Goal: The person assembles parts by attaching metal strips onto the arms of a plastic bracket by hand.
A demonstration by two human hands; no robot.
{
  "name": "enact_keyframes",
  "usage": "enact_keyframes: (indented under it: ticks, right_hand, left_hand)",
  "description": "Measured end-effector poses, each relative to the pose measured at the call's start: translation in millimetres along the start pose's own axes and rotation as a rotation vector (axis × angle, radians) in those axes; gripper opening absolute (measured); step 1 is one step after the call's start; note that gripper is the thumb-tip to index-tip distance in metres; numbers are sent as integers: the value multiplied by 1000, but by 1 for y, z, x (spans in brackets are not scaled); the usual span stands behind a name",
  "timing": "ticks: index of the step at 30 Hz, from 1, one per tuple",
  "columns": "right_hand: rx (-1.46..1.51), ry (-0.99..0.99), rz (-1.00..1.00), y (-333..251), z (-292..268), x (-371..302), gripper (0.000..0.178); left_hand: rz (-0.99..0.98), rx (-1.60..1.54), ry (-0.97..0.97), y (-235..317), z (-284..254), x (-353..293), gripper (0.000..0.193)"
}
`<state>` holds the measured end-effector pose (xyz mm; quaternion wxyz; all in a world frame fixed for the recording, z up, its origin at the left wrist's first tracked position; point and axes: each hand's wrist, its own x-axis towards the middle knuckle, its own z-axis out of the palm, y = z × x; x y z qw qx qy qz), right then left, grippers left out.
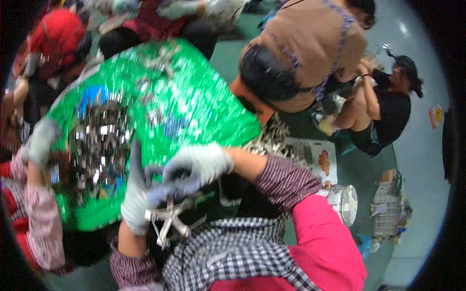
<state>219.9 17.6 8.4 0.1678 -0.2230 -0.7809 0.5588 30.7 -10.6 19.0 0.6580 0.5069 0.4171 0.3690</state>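
Both gloved hands meet over a cross-shaped metal part held just above the checked cloth on the lap. The left hand wraps closed around it, while the right hand curls its fingers shut on the part's top, near the green mat.

Both gloved hands, left and right, meet over the person's lap, around a star-shaped grey metal piece. Behind them lies the round green table, and a heap of small grey metal parts rests on its left side. A clear plastic jar stands on the floor, right of the hands.
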Motion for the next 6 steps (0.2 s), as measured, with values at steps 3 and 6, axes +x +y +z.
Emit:
enact_keyframes:
  ticks: [3,6]
  right_hand:
    - [-65,75,5,-1,-8,-8,32]
    - [64,67,108,-3,-2,-2,32]
  left_hand:
    - [-127,-73,-104,9,-1,8,107]
    - [-157,-52,-234,2,-21,7,104]
